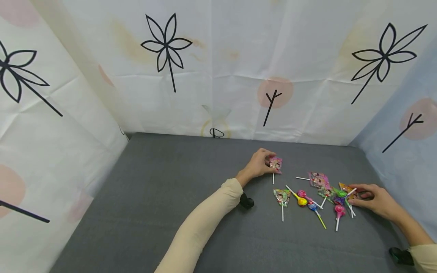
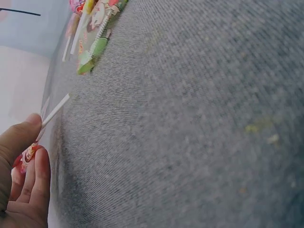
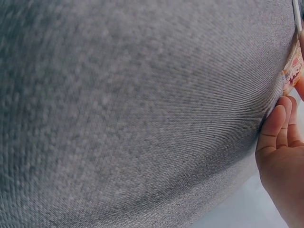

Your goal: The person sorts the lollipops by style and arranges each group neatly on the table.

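My left hand (image 1: 267, 163) pinches a pink-wrapped flat lollipop (image 1: 275, 163) at the far side of the grey cloth surface (image 1: 153, 197), its white stick pointing toward me. In the left wrist view the left hand's fingers (image 2: 26, 175) curl round the red-pink wrapper (image 2: 29, 154), and the stick (image 2: 55, 111) pokes out. My right hand (image 1: 358, 196) lies low at the right end of a scatter of lollipops and holds an orange-wrapped lollipop (image 1: 348, 188) between fingers and thumb. The right wrist view shows the fingers (image 3: 278, 142) beside that orange wrapper (image 3: 293, 71).
Several lollipops lie between the hands: a green flat one (image 1: 282, 196), a yellow ball (image 1: 302, 201), a pink flat one (image 1: 319, 180), a pink ball (image 1: 339, 209). Patterned cloth walls (image 1: 218, 76) close off the back and both sides.
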### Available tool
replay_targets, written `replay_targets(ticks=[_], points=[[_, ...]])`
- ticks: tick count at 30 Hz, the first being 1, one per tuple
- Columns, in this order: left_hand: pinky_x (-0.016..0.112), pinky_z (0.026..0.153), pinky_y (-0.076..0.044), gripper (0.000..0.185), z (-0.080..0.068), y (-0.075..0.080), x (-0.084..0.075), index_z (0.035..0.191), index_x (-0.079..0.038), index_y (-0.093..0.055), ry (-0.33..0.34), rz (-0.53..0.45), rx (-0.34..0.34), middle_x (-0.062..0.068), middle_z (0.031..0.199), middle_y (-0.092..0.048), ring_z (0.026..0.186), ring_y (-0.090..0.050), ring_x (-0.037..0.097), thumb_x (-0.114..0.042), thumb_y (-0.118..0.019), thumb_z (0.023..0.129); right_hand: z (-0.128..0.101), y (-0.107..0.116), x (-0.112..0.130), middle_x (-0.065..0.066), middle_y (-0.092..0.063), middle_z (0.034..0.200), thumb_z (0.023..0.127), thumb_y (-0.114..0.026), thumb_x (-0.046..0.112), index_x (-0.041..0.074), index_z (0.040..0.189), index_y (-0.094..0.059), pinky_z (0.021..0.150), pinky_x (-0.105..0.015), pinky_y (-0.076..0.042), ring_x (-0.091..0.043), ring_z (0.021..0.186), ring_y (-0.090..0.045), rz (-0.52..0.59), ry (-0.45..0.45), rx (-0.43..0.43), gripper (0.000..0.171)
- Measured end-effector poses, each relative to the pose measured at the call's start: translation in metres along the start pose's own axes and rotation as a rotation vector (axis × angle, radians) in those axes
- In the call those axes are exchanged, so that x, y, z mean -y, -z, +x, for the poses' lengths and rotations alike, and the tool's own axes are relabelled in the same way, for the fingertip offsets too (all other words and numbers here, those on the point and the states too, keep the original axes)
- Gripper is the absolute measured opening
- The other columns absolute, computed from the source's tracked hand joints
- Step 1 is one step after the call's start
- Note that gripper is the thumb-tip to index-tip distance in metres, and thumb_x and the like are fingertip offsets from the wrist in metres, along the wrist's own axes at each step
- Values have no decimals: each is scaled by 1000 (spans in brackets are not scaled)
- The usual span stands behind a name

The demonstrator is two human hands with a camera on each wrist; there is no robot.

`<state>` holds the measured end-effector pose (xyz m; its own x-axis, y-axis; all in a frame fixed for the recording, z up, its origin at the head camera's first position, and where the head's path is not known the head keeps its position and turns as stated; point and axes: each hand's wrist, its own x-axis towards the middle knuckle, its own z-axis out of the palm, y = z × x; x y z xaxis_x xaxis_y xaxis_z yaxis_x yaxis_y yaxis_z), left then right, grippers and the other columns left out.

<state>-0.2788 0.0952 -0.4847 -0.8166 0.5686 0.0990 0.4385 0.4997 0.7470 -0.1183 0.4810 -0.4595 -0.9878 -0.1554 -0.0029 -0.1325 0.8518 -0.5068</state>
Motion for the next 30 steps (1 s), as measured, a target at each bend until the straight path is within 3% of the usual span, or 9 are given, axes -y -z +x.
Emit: replay_targets(ticks=[7,15,20,30], points=[[18,74,-51,60,-5,8,-3,137,-5,-63,25,-137,14,14,136,-48,95,-67,11,-12,-88,83,2,-1,-2,-19,-65,106,84,-86,16,-13,119,-65,64,-26,-48,5,81,-53,-4,-6,1,50],[20,71,-53,61,-10,19,-1,138,-6,-64,26,-181,31,10,139,-58,96,-69,10,-11,-88,82,2,0,-3,-24,-65,106,84,-86,18,-14,119,-64,64,-26,-48,3,80,-53,-17,-21,7,52],[22,76,-53,62,-18,30,0,141,-6,-61,30,-215,50,9,136,-61,102,-68,12,-10,-86,84,2,-1,-5,-21,-66,104,83,-87,16,-14,118,-65,64,-26,-47,4,79,-52,-16,-2,1,51],[27,80,-55,61,-35,59,23,140,-3,-61,-30,-239,75,13,134,-61,105,-69,16,-7,-85,84,2,-4,-6,-27,-66,107,84,-86,17,-14,119,-65,64,-25,-48,1,81,-54,-17,-8,6,51]])
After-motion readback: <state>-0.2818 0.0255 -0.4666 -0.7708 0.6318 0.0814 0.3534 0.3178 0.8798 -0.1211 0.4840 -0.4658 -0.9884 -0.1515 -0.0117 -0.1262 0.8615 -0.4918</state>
